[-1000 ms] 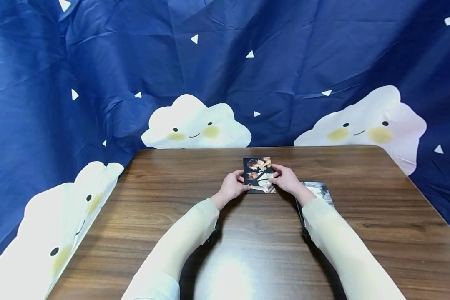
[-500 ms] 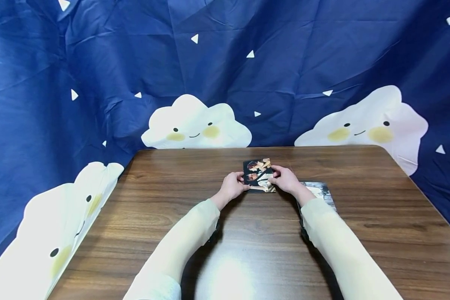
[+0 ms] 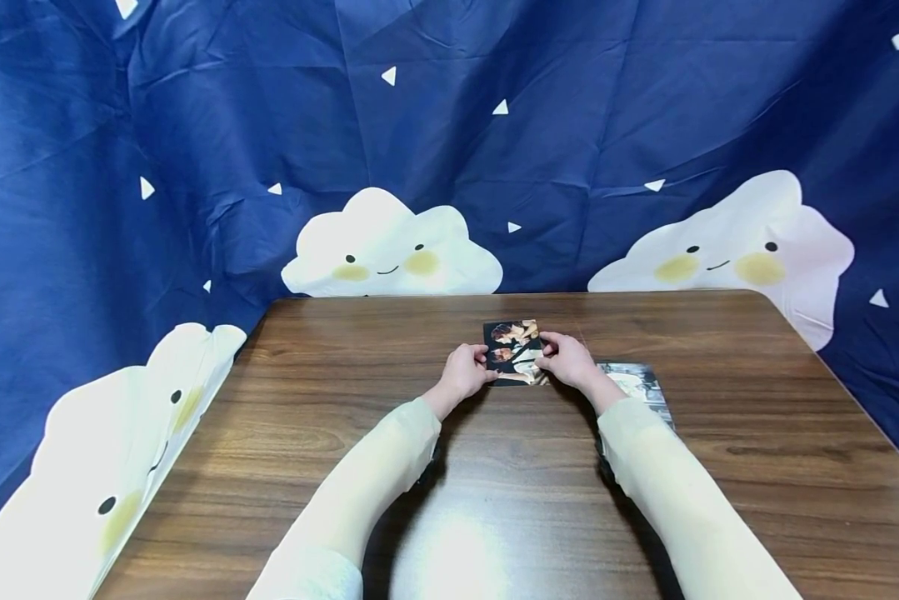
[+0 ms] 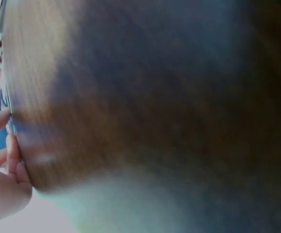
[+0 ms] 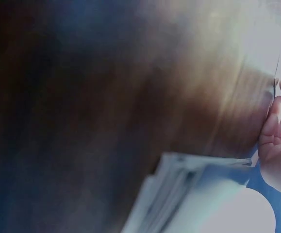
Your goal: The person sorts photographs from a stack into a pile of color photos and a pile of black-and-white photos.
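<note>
In the head view a small photo card (image 3: 512, 354), dark with people in light clothes printed on it, is near the far middle of the table. My left hand (image 3: 464, 372) pinches its left edge between thumb and fingers. Opposite, my right hand (image 3: 569, 362) pinches the right edge the same way. The wrist views catch only part of each hand: the left hand (image 4: 4, 187) at the lower left border, the right hand (image 5: 278, 150) at the right border. There the card shows as little more than a thin edge.
A pile of picture sheets (image 3: 647, 387) lies right of the card, partly hidden under my right forearm. Its layered edges (image 5: 172, 194) show in the right wrist view. A wooden table (image 3: 329, 358) bears everything, with a blue cloud-print curtain (image 3: 554, 150) behind it.
The card's far edge has sunk slightly toward me in the head view, and the card has shifted a little left. Both hands keep their hold almost in place.
</note>
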Tool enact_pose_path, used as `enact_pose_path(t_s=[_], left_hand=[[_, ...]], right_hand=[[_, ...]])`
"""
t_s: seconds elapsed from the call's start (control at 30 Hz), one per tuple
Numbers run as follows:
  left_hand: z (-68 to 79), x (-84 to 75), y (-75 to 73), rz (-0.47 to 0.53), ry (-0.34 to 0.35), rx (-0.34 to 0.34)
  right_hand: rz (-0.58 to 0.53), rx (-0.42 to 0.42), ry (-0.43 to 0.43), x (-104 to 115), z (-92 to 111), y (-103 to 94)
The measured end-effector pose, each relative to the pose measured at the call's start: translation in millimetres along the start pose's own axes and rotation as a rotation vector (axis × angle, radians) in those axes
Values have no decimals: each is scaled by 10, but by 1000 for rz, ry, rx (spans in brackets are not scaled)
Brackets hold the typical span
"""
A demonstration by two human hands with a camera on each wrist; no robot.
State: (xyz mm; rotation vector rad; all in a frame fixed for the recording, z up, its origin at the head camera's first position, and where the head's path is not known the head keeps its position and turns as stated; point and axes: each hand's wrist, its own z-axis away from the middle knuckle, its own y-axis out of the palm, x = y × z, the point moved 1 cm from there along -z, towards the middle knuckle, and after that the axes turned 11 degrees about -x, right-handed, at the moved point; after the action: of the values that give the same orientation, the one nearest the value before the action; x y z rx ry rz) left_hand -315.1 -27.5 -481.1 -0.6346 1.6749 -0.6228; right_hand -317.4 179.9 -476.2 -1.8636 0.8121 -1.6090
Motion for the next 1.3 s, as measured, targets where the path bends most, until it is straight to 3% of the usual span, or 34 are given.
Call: enact_pose_path(t_s=[0.2, 0.4, 0.57, 0.8, 1.03, 1.3], left_hand=[[7, -21, -22, 52, -43, 5], [44, -9, -25, 168, -76, -12], [153, -46, -40, 251, -9, -69], [426, -217, -49, 413, 72, -110], [685, -427, 1, 520, 103, -68], [868, -634, 137, 552, 118, -14]], right_hand=[[-72, -28, -21, -6, 11, -23], [-191, -102, -53, -25, 54, -116], [-275, -148, -108, -32, 199, -320], [-330, -162, -208, -14, 519, -685], [-319, -219, -271, -46, 843, -1020], [-222, -256, -281, -314, 1179, -1179]])
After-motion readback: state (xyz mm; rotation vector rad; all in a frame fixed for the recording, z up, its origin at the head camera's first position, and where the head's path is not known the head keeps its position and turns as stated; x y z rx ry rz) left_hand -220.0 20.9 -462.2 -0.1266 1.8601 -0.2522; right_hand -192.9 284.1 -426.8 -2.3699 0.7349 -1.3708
